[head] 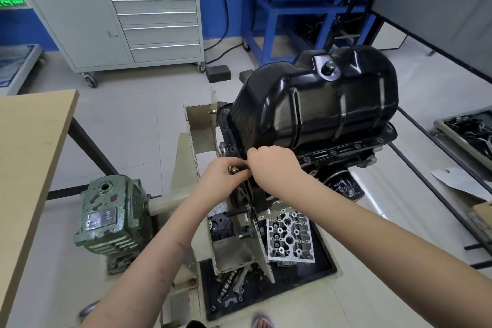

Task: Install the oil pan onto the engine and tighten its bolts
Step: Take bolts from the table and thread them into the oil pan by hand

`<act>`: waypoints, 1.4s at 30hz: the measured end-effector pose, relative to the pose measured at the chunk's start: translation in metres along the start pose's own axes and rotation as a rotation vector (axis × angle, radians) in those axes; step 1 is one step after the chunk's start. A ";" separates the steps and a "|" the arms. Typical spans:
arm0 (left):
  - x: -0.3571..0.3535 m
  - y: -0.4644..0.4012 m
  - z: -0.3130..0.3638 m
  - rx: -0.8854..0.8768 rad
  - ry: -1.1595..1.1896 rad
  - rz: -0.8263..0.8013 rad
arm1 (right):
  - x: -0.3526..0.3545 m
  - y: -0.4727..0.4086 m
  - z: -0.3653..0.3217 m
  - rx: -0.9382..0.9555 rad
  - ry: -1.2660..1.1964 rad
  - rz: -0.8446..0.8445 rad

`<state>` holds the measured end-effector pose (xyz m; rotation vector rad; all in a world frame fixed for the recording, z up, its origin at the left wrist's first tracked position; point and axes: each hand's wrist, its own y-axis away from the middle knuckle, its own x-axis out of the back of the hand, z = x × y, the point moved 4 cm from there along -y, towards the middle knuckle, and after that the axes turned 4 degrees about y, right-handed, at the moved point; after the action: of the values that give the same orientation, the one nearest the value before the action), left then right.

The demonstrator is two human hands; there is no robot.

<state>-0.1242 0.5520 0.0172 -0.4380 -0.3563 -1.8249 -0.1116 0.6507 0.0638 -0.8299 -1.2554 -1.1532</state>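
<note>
Sitting glossy black, ribbed oil pan (319, 104) upside-down atop the engine (346, 152).

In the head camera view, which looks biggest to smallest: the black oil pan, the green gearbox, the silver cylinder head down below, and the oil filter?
1. Glossy black metal oil pan
2. Green cast-metal gearbox
3. Silver aluminium cylinder head
4. Black cylindrical oil filter

The wide lens distorts apparent sizes, so this ranks looks only.

Beige engine stand (186, 168) carrying the engine (346, 152); black base tray (326, 261) holding cylinder head (290, 237), camshaft (226, 285)
</note>
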 end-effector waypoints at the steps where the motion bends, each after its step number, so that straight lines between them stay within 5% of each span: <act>1: 0.000 0.000 0.000 0.002 0.002 0.000 | 0.000 0.000 0.000 -0.013 -0.001 0.018; 8: 0.000 0.001 0.000 0.022 0.020 0.002 | -0.006 0.001 -0.003 -0.001 -0.057 0.172; 14: 0.000 0.004 -0.002 0.028 0.043 0.006 | -0.005 -0.001 0.009 0.052 -0.194 0.024; 39: -0.002 0.007 -0.012 0.132 0.236 -0.005 | -0.004 0.005 -0.004 -0.053 0.118 0.278; 42: -0.002 0.007 -0.013 0.136 0.244 -0.014 | -0.010 0.001 -0.003 0.040 -0.096 0.198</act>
<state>-0.1180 0.5460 0.0047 -0.1163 -0.3130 -1.8303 -0.1087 0.6497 0.0537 -0.9659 -1.2401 -0.9370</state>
